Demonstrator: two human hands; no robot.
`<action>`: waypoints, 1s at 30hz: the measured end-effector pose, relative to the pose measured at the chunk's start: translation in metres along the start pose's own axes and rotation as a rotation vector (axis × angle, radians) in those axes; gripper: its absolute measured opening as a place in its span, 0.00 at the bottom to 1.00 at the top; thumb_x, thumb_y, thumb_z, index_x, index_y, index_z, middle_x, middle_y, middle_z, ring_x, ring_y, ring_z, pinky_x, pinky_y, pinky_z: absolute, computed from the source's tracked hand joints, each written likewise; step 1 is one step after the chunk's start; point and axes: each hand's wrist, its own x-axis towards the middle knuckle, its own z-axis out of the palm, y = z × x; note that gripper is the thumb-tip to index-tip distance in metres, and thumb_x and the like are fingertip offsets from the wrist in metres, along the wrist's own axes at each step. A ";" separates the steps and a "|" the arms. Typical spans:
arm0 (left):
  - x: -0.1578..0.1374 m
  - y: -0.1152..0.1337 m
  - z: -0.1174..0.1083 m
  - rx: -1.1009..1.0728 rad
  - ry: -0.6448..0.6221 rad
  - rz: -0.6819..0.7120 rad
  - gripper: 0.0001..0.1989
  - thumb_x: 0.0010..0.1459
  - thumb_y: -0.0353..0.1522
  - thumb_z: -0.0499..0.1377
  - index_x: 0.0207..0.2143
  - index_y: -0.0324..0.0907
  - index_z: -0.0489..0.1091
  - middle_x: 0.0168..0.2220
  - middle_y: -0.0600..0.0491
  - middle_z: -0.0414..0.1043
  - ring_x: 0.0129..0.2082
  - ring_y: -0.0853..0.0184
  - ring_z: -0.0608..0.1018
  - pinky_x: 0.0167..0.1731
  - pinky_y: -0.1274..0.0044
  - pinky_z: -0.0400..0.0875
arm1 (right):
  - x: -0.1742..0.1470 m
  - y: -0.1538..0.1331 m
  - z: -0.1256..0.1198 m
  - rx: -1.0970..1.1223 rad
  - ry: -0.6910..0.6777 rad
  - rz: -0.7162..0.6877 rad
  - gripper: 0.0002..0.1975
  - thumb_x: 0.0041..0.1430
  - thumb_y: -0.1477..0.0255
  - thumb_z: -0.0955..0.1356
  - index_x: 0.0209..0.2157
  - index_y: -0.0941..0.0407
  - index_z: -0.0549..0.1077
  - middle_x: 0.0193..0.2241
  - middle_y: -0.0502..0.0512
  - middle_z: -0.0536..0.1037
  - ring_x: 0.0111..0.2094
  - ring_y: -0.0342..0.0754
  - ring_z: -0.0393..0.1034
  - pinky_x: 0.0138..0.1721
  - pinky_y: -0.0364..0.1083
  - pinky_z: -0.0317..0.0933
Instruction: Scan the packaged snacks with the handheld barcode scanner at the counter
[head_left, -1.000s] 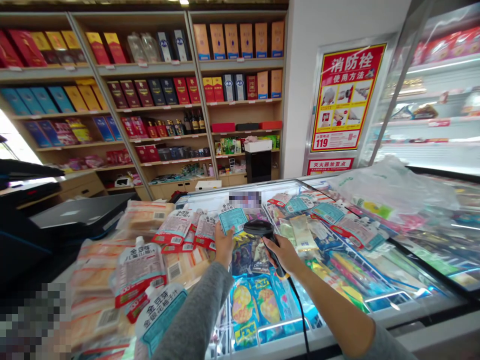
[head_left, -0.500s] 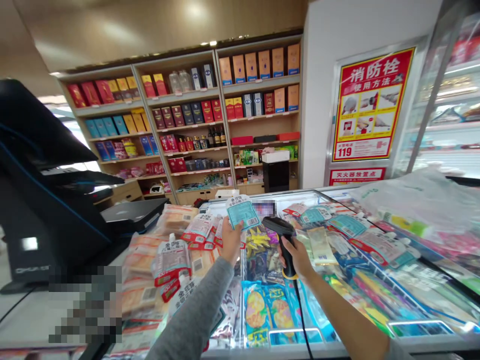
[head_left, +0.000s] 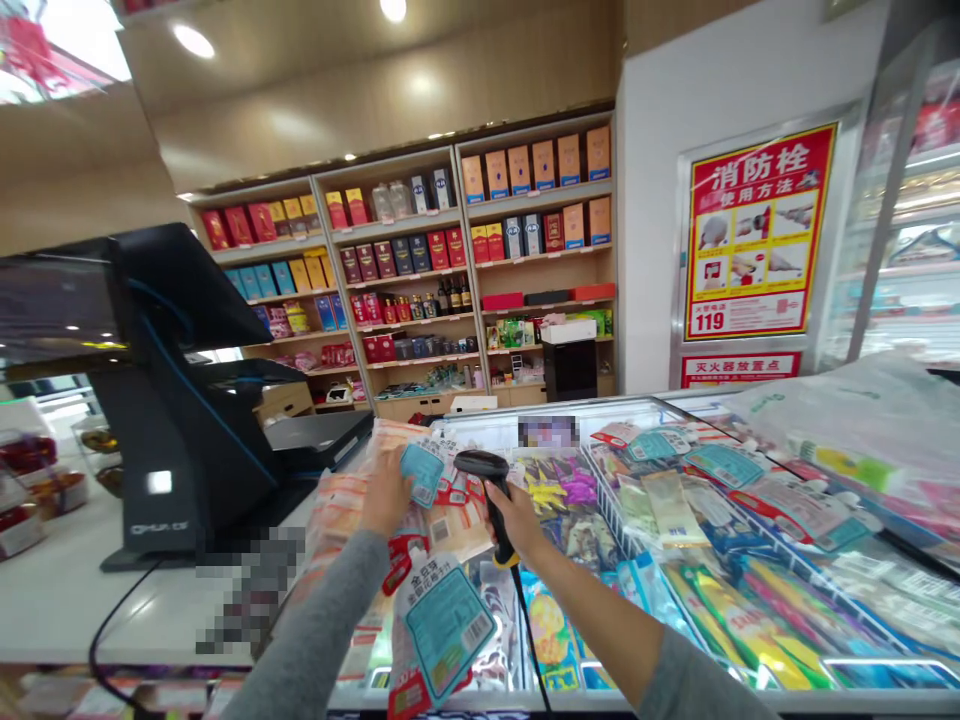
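Note:
My left hand (head_left: 385, 492) grips a spouted drink pouch (head_left: 423, 471) with a blue-green label, held over the pile at the left of the freezer. My right hand (head_left: 519, 518) is wrapped around the handle of a black barcode scanner (head_left: 484, 466), its head beside the held pouch. The scanner's cable runs down between my arms. Below my hands lies another spouted pouch (head_left: 450, 625), its blue-green label facing up. Several red-and-white pouches and clear-wrapped packs (head_left: 341, 510) sit around and under my left hand, partly hidden by it.
A black cash register (head_left: 176, 420) stands on the white counter (head_left: 67, 600) at left. The glass-topped freezer (head_left: 611, 405) shows colourful ice-cream packs, with more pouches (head_left: 724, 463) on its right side and a plastic bag (head_left: 847, 400) beyond. Shelves of boxes (head_left: 405, 250) line the back.
My left hand has moved left and lower with the pouch, over the pile. The scanner in my right hand has followed leftward. My view has turned to the left and up.

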 end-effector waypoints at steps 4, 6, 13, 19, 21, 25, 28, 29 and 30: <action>-0.012 -0.011 0.001 0.311 -0.161 0.172 0.19 0.47 0.21 0.58 0.41 0.44 0.75 0.47 0.41 0.77 0.51 0.51 0.77 0.55 0.60 0.67 | 0.003 0.019 0.021 -0.024 0.025 0.051 0.31 0.40 0.41 0.73 0.25 0.54 0.64 0.14 0.44 0.69 0.12 0.39 0.60 0.12 0.40 0.54; -0.017 -0.015 0.003 0.363 -0.211 0.192 0.18 0.49 0.21 0.58 0.41 0.43 0.76 0.47 0.39 0.78 0.49 0.52 0.79 0.52 0.61 0.69 | 0.003 0.026 0.023 -0.057 0.034 0.063 0.30 0.40 0.40 0.72 0.24 0.53 0.64 0.14 0.44 0.68 0.12 0.39 0.60 0.12 0.40 0.55; -0.040 0.008 -0.004 0.284 -0.230 0.173 0.17 0.55 0.25 0.58 0.45 0.45 0.77 0.51 0.39 0.77 0.50 0.51 0.79 0.53 0.62 0.70 | 0.000 0.028 0.017 -0.066 0.032 0.066 0.31 0.40 0.39 0.72 0.24 0.53 0.64 0.14 0.45 0.68 0.12 0.40 0.60 0.13 0.40 0.55; -0.066 0.053 0.014 0.010 -0.268 0.293 0.16 0.53 0.27 0.61 0.44 0.49 0.78 0.49 0.45 0.78 0.51 0.53 0.78 0.55 0.64 0.70 | -0.005 0.011 -0.012 -0.047 0.032 0.017 0.31 0.43 0.39 0.71 0.23 0.54 0.64 0.13 0.45 0.66 0.12 0.39 0.58 0.13 0.41 0.53; -0.067 0.067 0.033 -0.108 -0.256 0.353 0.17 0.52 0.26 0.61 0.43 0.49 0.79 0.47 0.46 0.79 0.50 0.54 0.79 0.54 0.64 0.71 | -0.006 0.000 -0.034 -0.051 0.064 -0.019 0.30 0.44 0.40 0.71 0.24 0.54 0.65 0.13 0.45 0.67 0.12 0.40 0.58 0.13 0.41 0.53; -0.065 0.098 0.090 -0.320 -0.254 0.365 0.14 0.48 0.26 0.63 0.38 0.48 0.80 0.40 0.46 0.80 0.44 0.53 0.81 0.50 0.63 0.74 | -0.013 -0.026 -0.097 -0.096 0.208 -0.097 0.29 0.45 0.41 0.72 0.26 0.53 0.65 0.14 0.45 0.68 0.12 0.41 0.58 0.13 0.42 0.54; -0.067 0.128 0.146 -0.416 -0.371 0.323 0.12 0.48 0.27 0.64 0.36 0.47 0.81 0.38 0.46 0.81 0.42 0.52 0.81 0.50 0.62 0.73 | -0.022 -0.047 -0.158 -0.156 0.349 -0.150 0.27 0.48 0.42 0.71 0.25 0.52 0.64 0.13 0.45 0.68 0.12 0.42 0.59 0.14 0.42 0.54; -0.068 0.139 0.166 -0.442 -0.417 0.313 0.12 0.47 0.27 0.65 0.35 0.47 0.81 0.38 0.46 0.81 0.42 0.52 0.81 0.51 0.61 0.73 | -0.025 -0.053 -0.178 -0.171 0.401 -0.155 0.27 0.49 0.43 0.71 0.25 0.52 0.64 0.13 0.45 0.68 0.12 0.42 0.59 0.14 0.42 0.54; -0.069 0.150 0.187 -0.470 -0.462 0.303 0.12 0.47 0.27 0.65 0.35 0.47 0.81 0.37 0.46 0.81 0.41 0.52 0.81 0.51 0.61 0.73 | -0.029 -0.060 -0.199 -0.184 0.453 -0.156 0.27 0.48 0.43 0.71 0.25 0.52 0.64 0.13 0.45 0.68 0.12 0.42 0.59 0.13 0.42 0.54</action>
